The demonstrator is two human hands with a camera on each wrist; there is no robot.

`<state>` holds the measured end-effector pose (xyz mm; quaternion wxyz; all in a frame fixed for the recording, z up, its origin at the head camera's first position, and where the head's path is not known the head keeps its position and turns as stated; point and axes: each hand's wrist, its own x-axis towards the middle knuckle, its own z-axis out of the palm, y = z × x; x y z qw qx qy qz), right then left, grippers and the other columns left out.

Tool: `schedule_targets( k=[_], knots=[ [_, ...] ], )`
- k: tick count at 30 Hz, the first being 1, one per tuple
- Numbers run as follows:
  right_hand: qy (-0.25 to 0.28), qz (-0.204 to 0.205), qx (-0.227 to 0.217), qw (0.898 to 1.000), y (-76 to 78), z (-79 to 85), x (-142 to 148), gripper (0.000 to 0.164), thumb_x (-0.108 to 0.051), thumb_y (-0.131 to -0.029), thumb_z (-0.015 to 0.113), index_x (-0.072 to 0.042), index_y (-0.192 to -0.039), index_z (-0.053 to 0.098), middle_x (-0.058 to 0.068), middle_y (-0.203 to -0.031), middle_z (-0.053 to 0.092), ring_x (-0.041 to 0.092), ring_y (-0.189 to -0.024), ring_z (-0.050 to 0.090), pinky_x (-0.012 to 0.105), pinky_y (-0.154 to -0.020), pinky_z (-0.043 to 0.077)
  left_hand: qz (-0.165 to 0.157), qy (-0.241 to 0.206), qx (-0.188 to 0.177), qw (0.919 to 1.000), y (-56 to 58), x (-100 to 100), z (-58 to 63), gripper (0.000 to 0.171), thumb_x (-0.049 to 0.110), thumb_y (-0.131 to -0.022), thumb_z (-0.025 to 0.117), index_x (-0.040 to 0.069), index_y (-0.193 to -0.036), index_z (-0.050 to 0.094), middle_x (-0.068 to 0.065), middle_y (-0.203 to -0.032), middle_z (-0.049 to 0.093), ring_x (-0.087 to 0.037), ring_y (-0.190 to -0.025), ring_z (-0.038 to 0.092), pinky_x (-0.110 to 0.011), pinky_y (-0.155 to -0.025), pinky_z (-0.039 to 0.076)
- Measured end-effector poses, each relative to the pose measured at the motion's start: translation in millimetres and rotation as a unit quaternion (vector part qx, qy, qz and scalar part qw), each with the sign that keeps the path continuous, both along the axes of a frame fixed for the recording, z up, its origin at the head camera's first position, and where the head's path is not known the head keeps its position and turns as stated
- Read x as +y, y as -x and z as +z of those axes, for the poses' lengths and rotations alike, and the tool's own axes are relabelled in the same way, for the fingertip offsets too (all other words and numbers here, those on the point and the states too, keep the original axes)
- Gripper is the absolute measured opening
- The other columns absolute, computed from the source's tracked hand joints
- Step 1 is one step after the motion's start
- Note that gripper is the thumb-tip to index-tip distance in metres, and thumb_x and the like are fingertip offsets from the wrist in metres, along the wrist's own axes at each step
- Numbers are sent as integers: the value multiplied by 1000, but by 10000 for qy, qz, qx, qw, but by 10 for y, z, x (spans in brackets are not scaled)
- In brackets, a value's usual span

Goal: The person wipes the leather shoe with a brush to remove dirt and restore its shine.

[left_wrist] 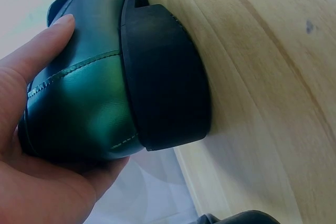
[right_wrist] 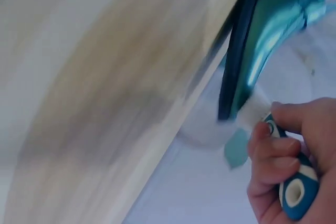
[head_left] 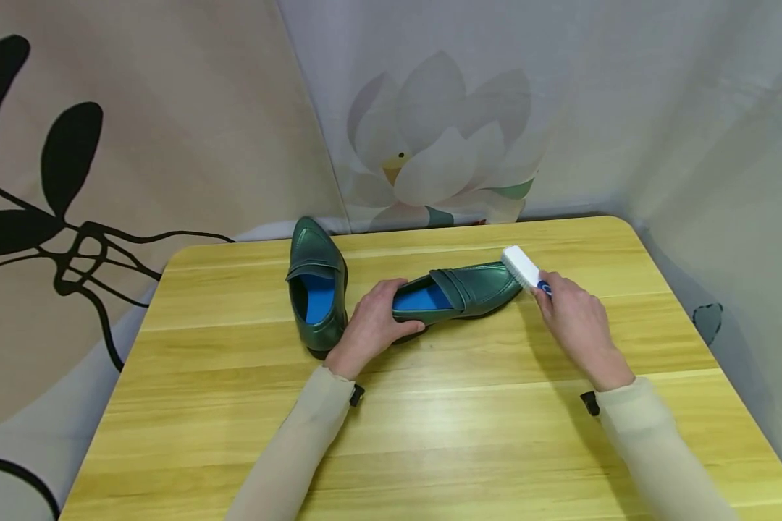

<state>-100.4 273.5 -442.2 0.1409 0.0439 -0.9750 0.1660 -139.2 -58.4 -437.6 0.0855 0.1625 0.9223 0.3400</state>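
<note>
A green loafer (head_left: 478, 286) with a blue insole lies on the table, its toe to the right. My left hand (head_left: 376, 315) grips it round the heel; in the left wrist view the thumb lies along the side of the green upper (left_wrist: 105, 108), above the black heel block (left_wrist: 165, 77). My right hand (head_left: 573, 318) holds a white brush (head_left: 521, 266) by its blue and white handle (right_wrist: 298, 192). The bristles are at the loafer's toe. The matching loafer (head_left: 316, 289) stands left of my left hand, toe pointing to the back.
The wooden table (head_left: 469, 434) has its back edge just behind the shoes. Behind it hangs a pale curtain (head_left: 234, 130) with flower and leaf prints, which also runs along both sides.
</note>
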Motion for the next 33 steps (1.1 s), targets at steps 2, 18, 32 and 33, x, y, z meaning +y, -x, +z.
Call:
schedule_targets(
  k=[2, 18, 32, 33],
  knots=[
    [34, -188, -22, 9998, 9, 3, 95, 34, -16, -103, 66, 9, -125, 62, 30, -99, 68, 43, -72, 66, 59, -55, 51, -9, -10, 5, 10000, -2, 0, -4, 81, 35, -85, 88, 6, -150, 50, -14, -150, 52, -34, -135, 52, -50, -113, 42],
    [102, 610, -121, 9980, -126, 24, -180, 36, -14, -101, 69, 9, -127, 63, 27, -104, 71, 36, -75, 68, 53, -58, 55, -12, -25, 73, 10000, -2, -1, -10, 81, 36, -84, 88, 6, -150, 51, -14, -149, 53, -34, -133, 53, -50, -112, 42],
    [234, 459, -54, 9987, -142, 10, -128, 35, -12, -101, 69, 10, -127, 62, 29, -104, 70, 38, -76, 68, 57, -61, 55, -1, -27, 107, 9999, -2, 5, -13, 81, 37, -85, 88, 6, -149, 51, -14, -148, 54, -33, -130, 54, -50, -111, 43],
    [274, 576, -94, 9979, -161, 16, -190, 35, -13, -101, 69, 9, -127, 62, 28, -105, 70, 36, -76, 67, 55, -61, 55, 0, -31, 115, 9999, -1, 4, -14, 81, 37, -85, 88, 6, -149, 51, -14, -148, 54, -33, -130, 55, -50, -111, 43]
  ],
)
